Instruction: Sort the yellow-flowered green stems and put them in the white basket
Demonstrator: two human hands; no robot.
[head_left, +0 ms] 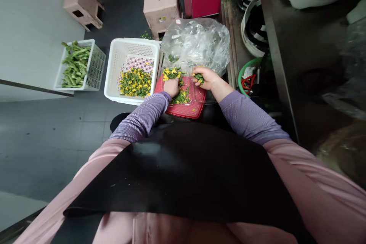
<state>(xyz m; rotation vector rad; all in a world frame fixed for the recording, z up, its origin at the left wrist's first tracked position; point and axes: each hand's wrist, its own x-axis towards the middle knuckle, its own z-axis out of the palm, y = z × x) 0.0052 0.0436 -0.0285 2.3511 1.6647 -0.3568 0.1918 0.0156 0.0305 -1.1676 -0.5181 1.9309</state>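
Observation:
My left hand (pixel 172 87) is closed and dips into yellow-flowered greens (pixel 173 73), its fingertips partly hidden among them. These greens lie in a clear plastic container (pixel 188 103) on a red stool-like surface (pixel 185 112). To the right, my right hand (pixel 210 79) has its fingers curled round a small bunch of the same greens (pixel 199 79). It is above the container's right part. Close on the left, a white plastic basket (pixel 110 70) holds a heap of short yellow-flowered greens (pixel 135 82).
A crumpled clear plastic bag (pixel 200 42) lies just beyond my hands. Farther left, a white crate (pixel 97 66) holds thick green stems (pixel 74 65). Two pink stools (pixel 161 5) stand behind. At right are a green-rimmed tub (pixel 241 74) and a metal shelf edge (pixel 276 49).

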